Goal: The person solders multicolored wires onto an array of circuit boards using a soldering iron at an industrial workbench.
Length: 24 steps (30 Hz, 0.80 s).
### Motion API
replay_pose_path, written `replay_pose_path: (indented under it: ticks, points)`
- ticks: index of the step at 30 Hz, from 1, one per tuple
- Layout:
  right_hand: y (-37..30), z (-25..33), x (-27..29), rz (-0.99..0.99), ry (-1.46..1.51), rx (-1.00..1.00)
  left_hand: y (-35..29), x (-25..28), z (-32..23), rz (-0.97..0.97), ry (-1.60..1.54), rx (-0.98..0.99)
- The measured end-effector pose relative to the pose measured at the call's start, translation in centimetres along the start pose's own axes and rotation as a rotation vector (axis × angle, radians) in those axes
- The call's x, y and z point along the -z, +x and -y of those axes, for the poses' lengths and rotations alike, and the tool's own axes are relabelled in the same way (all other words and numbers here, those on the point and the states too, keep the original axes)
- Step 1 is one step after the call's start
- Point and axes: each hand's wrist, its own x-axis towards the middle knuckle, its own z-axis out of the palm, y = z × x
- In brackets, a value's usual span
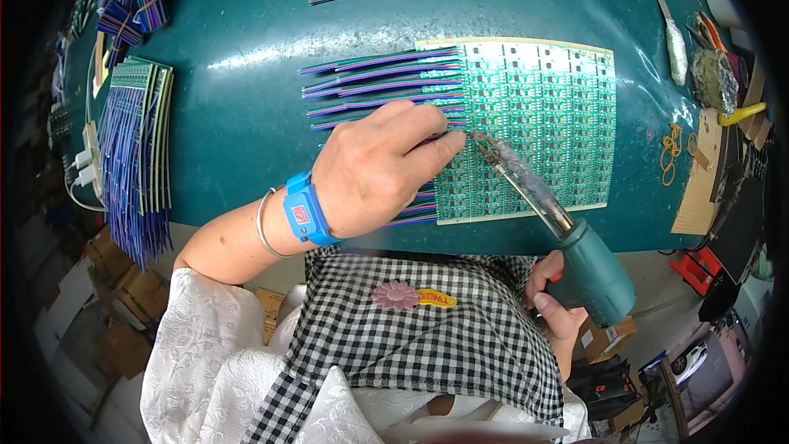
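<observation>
A blue wristband (301, 204) with a square red-and-white label and a thin silver bangle (260, 224) circle the arm behind the left hand (374, 166). White leaf-patterned sleeve (209, 329); black-and-white checked apron (468, 353) bearing a pinkish flower patch (395, 296).

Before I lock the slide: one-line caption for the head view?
Left hand at ribbon wires along a green circuit-board panel; right hand holds a soldering iron, its tip near the left fingers.
</observation>
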Motion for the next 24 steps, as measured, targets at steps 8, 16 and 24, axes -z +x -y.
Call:
replay_pose_path:
  ticks: [8, 16, 24]
  points:
    - [-0.3, 0.3, -0.6, -0.123, 0.174, 0.043, -0.1, -0.1, 0.1, -0.002, 0.005, -0.009]
    - [-0.8, 0.5, -0.3, -0.131, 0.095, -0.018, -0.2, -0.1, 0.1, 0.004, 0.024, -0.006]
    - [-1.1, 0.9, -0.3, -0.094, 0.128, -0.040, -0.1, 0.0, -0.1, 0.008, 0.022, 0.006]
